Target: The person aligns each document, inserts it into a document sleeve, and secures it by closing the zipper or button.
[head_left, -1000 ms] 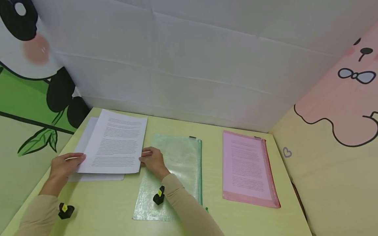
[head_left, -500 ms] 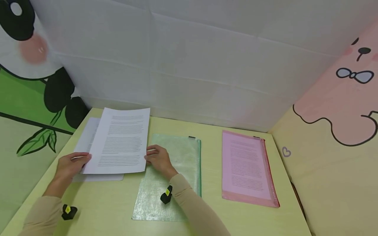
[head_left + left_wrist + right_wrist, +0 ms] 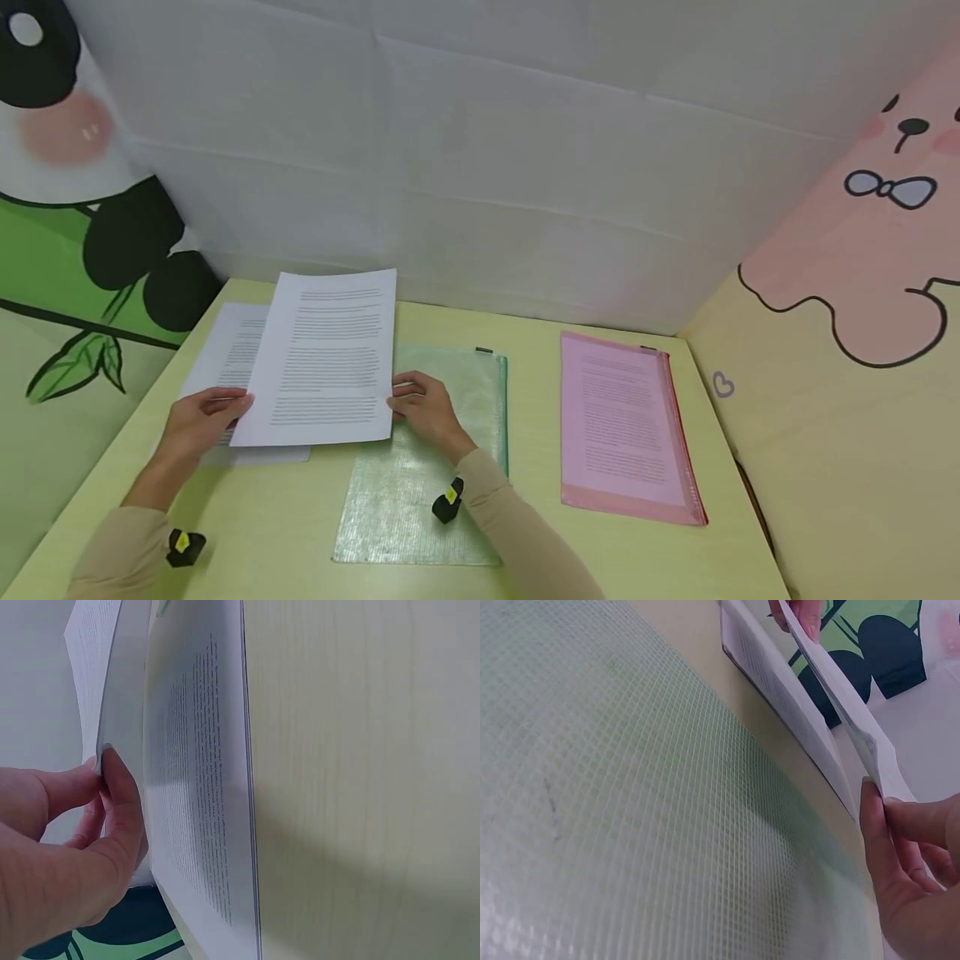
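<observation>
From where I stand, the printed paper (image 3: 330, 358) is up off the tabletop (image 3: 277, 533), held over the pale paper stack (image 3: 234, 346) and across the left edge of the green pouch (image 3: 420, 508). I can't tell whether it's one sheet or a few. Its long axis runs away from the person, the far end toward the back wall (image 3: 510, 167) and one short edge facing the person. The lines of print go across the short way, face up, too fine for me to read.

The left hand (image 3: 197, 421) pinches the left long edge near the nearer corner, thumb against fingers. The right hand (image 3: 429, 412) does the same on the opposite long edge, also toward the near end, just above the pouch.

The stack lies flat, printed as well, its long side also running away from the person. Over to the right, well apart from the hands, the pink pouch (image 3: 630, 505) lies flat with a printed page showing through it.
</observation>
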The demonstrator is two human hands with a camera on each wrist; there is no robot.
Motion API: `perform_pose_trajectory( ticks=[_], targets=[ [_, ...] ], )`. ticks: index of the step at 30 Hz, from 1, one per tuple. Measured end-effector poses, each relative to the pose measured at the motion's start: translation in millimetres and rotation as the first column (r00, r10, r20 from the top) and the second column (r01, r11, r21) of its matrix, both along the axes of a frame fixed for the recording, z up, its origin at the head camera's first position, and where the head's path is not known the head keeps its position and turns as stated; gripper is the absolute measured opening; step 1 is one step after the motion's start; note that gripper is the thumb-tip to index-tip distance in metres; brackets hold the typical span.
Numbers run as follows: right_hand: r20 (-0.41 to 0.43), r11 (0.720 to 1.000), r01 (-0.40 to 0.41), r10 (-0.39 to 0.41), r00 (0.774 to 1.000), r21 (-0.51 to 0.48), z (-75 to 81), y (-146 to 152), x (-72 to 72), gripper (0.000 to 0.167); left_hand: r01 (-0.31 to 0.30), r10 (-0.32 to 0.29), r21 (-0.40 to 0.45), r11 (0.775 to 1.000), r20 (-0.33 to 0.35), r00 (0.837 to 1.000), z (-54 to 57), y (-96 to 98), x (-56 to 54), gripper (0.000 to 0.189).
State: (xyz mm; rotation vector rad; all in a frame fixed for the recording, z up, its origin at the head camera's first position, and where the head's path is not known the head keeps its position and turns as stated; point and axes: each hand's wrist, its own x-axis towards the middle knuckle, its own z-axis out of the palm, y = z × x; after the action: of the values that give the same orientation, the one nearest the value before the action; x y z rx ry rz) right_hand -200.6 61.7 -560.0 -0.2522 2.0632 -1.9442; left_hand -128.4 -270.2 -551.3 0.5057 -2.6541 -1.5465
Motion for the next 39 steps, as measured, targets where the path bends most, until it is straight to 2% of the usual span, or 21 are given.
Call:
perform_pose_trajectory(
  ticks=[4,14,25,34,39],
  targets=[
    [-0.017,1.000,-0.004,0.004,1.000,0.000,1.3,8,-0.7,0.028,0.031,-0.031,0.007,0.999,-0.020,0.999,1.2,5.4,-2.2,0.053],
    [-0.055,1.000,-0.006,0.007,0.998,0.021,1.4,28,-1.0,0.027,0.092,-0.092,0.002,0.996,0.008,0.996,9.3,21.1,-5.2,0.055],
    [-0.072,1.000,0.011,-0.010,0.997,0.008,3.1,58,-0.4,0.026,0.151,-0.151,0.041,0.988,-0.007,0.989,14.3,41.5,-11.0,0.056],
    [-0.073,1.000,0.031,-0.031,0.997,-0.005,3.0,83,5.3,0.027,0.190,-0.181,0.147,0.971,-0.071,0.981,21.4,58.8,-21.7,0.052],
    [-0.087,0.999,0.051,-0.050,0.995,0.007,5.4,96,9.2,0.028,0.217,-0.206,0.144,0.966,-0.088,0.975,25.7,69.3,-28.3,0.052]
  ],
)
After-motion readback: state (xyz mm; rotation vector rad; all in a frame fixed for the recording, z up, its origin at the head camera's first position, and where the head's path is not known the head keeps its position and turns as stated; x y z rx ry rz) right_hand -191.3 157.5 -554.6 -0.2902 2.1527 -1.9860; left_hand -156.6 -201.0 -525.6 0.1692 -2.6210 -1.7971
